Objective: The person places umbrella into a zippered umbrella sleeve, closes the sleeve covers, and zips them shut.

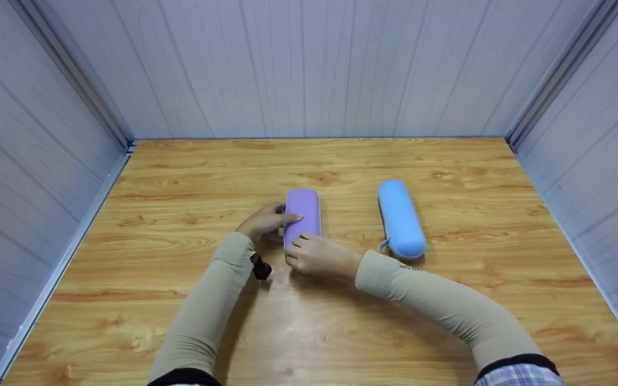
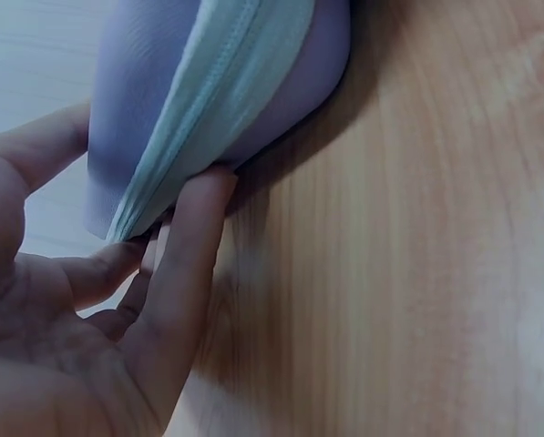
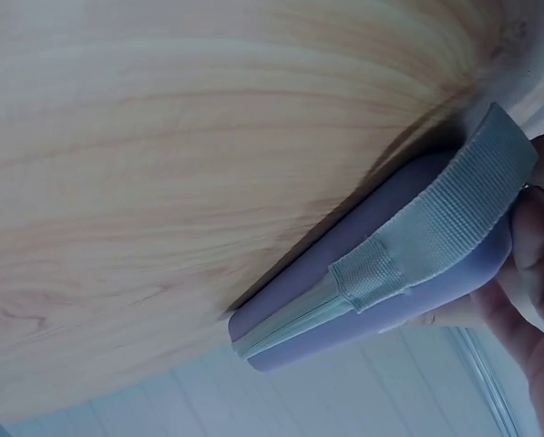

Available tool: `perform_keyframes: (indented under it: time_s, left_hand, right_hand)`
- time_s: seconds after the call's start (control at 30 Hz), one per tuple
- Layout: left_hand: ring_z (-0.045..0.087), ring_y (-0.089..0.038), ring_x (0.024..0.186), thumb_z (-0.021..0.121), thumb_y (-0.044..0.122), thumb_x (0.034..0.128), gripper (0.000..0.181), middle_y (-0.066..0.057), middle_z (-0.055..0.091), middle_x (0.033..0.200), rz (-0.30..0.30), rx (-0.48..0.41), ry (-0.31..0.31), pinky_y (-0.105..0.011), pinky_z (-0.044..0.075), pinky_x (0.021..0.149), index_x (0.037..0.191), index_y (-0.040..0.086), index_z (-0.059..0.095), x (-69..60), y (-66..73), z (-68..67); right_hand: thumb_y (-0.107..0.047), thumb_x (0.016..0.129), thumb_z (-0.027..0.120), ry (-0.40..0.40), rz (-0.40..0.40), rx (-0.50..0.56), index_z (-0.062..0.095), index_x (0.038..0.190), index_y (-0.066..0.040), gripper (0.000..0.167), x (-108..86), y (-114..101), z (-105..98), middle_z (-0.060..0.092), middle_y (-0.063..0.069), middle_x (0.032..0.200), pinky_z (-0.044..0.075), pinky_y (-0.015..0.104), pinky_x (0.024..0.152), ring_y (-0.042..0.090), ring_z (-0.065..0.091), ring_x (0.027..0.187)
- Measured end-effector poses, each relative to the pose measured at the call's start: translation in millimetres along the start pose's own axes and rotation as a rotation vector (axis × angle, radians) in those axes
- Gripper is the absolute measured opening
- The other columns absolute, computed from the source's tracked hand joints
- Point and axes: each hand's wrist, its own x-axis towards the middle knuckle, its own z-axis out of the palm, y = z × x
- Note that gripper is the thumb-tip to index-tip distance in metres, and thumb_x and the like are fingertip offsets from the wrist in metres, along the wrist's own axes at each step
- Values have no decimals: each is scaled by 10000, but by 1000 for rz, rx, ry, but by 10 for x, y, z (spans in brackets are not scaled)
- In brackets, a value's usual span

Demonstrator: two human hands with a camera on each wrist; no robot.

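A purple zip-up hard case [image 1: 304,202] with a pale zipper band lies lengthwise on the table. My left hand [image 1: 267,221] holds it from the left, thumb across its top and fingers against the zipper side [image 2: 219,100]. At the near end, my right hand [image 1: 319,254] has its fingers curled in a pinch. A grey fabric strap [image 3: 445,218] loops along the case's side, and a small glint shows by the right fingers [image 3: 533,228] at the strap's end. Whether they pinch a zipper pull is too small to tell. The zipper looks closed where it shows.
A blue case [image 1: 401,219] of similar shape, with its own strap, lies slightly slanted to the right of the purple one. A black wrist-camera piece [image 1: 260,267] hangs at the left wrist. Pale panel walls [image 1: 309,69] enclose the wooden table [image 1: 191,177] at the back and sides.
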Motion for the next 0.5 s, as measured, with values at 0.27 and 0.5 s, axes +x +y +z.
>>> perform_keyframes:
  time_s: [0.27,0.5]
  left_hand:
    - [632,-291,1052,716,285,945,737,-189,492,1398,-7,31,2,-404,571,840,1537,39,352,-1,3,-10]
    - [641,-318,1046,716,284,946,748,-210,508,1395,-4,30,0,-420,572,834,1540,33,337,5,4,-13]
  right_hand:
    - [-109,889,617,58,-24,82,696,990,-116,128,-44,-13,23,691,-1,956,503,301,795,172,633,843]
    - [-92,911,598,67,-3,63,712,1000,-143,153,-102,-31,14,692,-24,944,488,279,730,162,623,820]
